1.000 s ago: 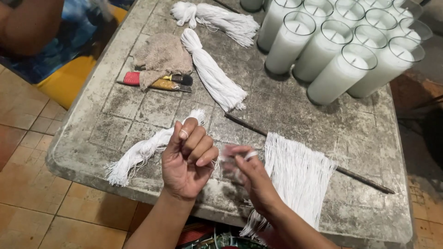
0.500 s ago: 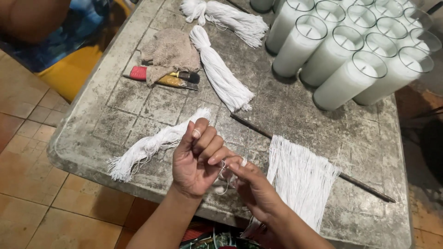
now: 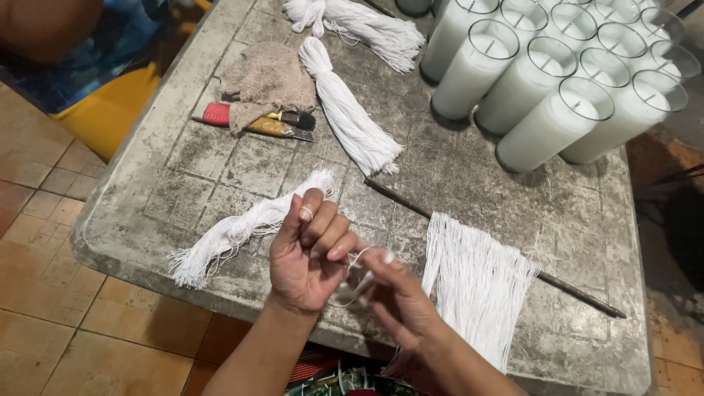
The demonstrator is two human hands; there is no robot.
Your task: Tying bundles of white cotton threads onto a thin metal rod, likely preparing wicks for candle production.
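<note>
White wick string (image 3: 355,273) runs between both hands, pinched by left hand (image 3: 304,257) and right hand (image 3: 392,297).

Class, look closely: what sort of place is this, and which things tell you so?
Probably a small candle-making workshop: glass jars of white wax with wicks, bundles of white string, and a worn, stained table.

On the table (image 3: 572,220), candles (image 3: 557,81) stand far right, string bundles (image 3: 345,103) left, rod (image 3: 499,253) nearer.
</note>
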